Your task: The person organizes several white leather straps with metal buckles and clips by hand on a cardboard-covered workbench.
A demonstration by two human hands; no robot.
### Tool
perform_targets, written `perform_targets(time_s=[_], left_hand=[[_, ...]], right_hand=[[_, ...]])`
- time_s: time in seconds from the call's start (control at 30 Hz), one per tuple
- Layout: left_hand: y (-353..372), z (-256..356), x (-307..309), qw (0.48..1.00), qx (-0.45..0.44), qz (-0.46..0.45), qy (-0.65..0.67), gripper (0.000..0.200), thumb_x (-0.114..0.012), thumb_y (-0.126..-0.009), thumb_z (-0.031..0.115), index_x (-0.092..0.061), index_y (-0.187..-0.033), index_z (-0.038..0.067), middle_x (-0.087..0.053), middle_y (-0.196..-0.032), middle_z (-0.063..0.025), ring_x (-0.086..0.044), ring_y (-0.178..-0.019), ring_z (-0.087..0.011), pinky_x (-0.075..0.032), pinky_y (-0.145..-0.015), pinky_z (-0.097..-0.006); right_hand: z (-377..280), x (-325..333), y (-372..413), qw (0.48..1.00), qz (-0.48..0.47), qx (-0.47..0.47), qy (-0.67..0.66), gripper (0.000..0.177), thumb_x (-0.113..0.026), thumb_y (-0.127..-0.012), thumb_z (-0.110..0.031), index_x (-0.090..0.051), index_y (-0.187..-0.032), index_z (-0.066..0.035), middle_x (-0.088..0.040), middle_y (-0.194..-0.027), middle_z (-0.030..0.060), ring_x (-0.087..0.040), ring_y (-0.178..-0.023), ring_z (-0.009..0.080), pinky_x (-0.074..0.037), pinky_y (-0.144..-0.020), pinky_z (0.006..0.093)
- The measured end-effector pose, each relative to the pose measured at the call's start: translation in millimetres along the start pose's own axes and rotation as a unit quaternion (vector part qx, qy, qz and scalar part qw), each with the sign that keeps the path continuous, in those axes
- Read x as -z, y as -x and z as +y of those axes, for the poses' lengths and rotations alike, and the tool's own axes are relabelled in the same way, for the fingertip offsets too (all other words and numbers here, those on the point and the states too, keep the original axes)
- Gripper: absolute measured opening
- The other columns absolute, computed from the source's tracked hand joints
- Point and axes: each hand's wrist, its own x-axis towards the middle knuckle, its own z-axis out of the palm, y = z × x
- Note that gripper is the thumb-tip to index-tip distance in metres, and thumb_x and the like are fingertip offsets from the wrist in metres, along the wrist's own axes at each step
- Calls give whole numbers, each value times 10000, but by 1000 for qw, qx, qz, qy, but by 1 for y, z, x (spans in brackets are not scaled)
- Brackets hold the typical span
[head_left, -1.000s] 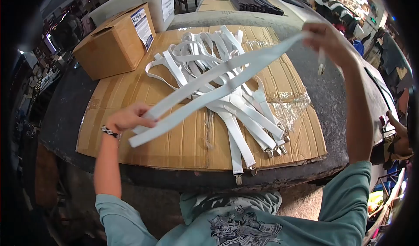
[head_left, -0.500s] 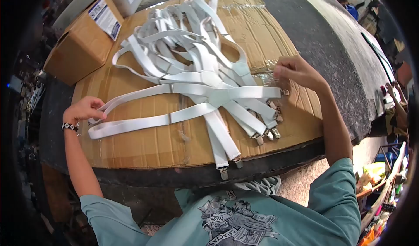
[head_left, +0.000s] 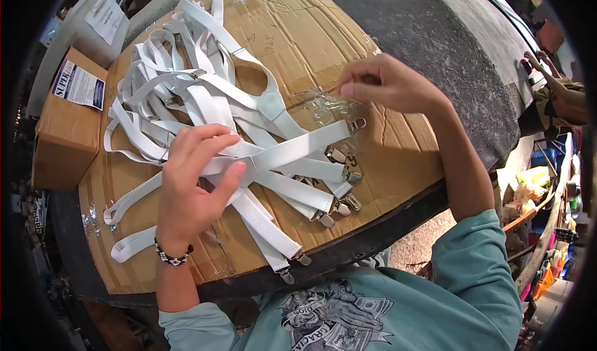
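A pair of white elastic suspenders (head_left: 311, 144) lies on top of a pile of the same suspenders (head_left: 202, 99), with its two straps looping to the left. Over its crossing patch is my left hand (head_left: 196, 173), thumb and fingers apart, palm down, hiding part of the straps. My right hand (head_left: 392, 86) hovers above and right of the strap's end clip (head_left: 357, 124). Its fingers are curled in towards the thumb, with nothing visible in them. Several metal clips (head_left: 336, 211) fan out at the lower right of the pile, some near the front edge.
Flattened cardboard (head_left: 398, 158) lies under the suspenders on a dark table (head_left: 398, 27). A brown box (head_left: 68, 127) with a label stands at the left, with a white container (head_left: 102, 24) behind it. Another person's arm (head_left: 556, 80) shows at the far right.
My left hand has let go of the strap loops at the left and moved right, over the crossing patch. My right hand stays raised near the end clip. The view has shifted.
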Motion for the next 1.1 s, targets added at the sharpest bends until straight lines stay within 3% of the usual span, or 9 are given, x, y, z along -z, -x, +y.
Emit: perform_targets(time_s=[0.03,0.13,0.23,0.33,0.47,0.5,0.7,1.0,1.1], left_hand=[[0,0,0,1000,-2,-12,1,310,-736,-787,72,-699,-1092,29,-673,-1127,-117,-610,-988,-313,-488,-907,-409],[10,-11,10,999,21,-34,-5,375,-733,-748,72,-699,-1120,43,-654,-1202,-119,-596,-1063,-323,-467,-962,-426],[19,-19,21,997,51,-63,-10,462,-751,-723,93,-686,-1180,61,-607,-1328,-126,-556,-1199,-349,-405,-1079,-452],[28,-26,24,994,63,-91,-7,486,-759,-728,108,-677,-1206,75,-569,-1397,-126,-511,-1293,-358,-363,-1135,-457],[34,-32,30,992,71,-104,12,518,-739,-721,87,-668,-1233,59,-533,-1461,-149,-483,-1359,-344,-350,-1157,-437],[35,-34,30,991,79,-107,21,524,-730,-727,70,-665,-1247,61,-525,-1476,-147,-467,-1383,-343,-339,-1171,-437],[40,-38,27,992,64,-102,26,536,-721,-745,51,-659,-1278,62,-516,-1490,-151,-466,-1388,-347,-338,-1174,-443],[31,-3,1,997,10,-47,-54,616,-821,-754,393,-671,-1269,90,-557,-1436,-150,-499,-1352,-358,-316,-1176,-523],[31,3,-11,994,20,-63,-83,526,-818,-760,238,-680,-1248,100,-580,-1411,-132,-523,-1335,-319,-333,-1164,-522]], right_hand=[[-7,-3,4,998,-27,-25,-56,228,-701,-948,-214,-716,-1065,-18,-639,-769,8,-561,-695,88,-450,-622,284],[-37,-4,8,984,-129,-42,115,258,-776,-873,-221,-713,-1049,-44,-658,-787,44,-601,-687,145,-475,-629,314],[-36,-23,12,989,-79,11,121,283,-779,-824,-217,-689,-1036,-51,-650,-738,116,-643,-687,259,-482,-656,386],[-49,-21,12,986,-88,-18,137,305,-810,-773,-188,-676,-1011,-53,-663,-766,124,-647,-702,290,-480,-654,402],[-48,-22,11,984,-53,-33,168,277,-815,-746,-142,-663,-953,-40,-584,-715,90,-567,-644,251,-440,-620,382],[-45,-23,11,985,-39,-24,164,272,-817,-728,-130,-660,-929,-35,-509,-665,64,-495,-607,214,-408,-594,364],[-43,-16,8,983,-55,-81,156,259,-802,-726,-114,-662,-922,-18,-446,-655,28,-421,-597,147,-372,-569,323],[-31,-18,12,989,-25,-65,131,290,-783,-753,-98,-729,-1024,-11,-484,-682,18,-407,-594,111,-353,-548,287],[-34,-12,10,994,-34,-32,100,232,-761,-807,-144,-737,-972,18,-485,-676,19,-421,-594,102,-350,-548,285]])
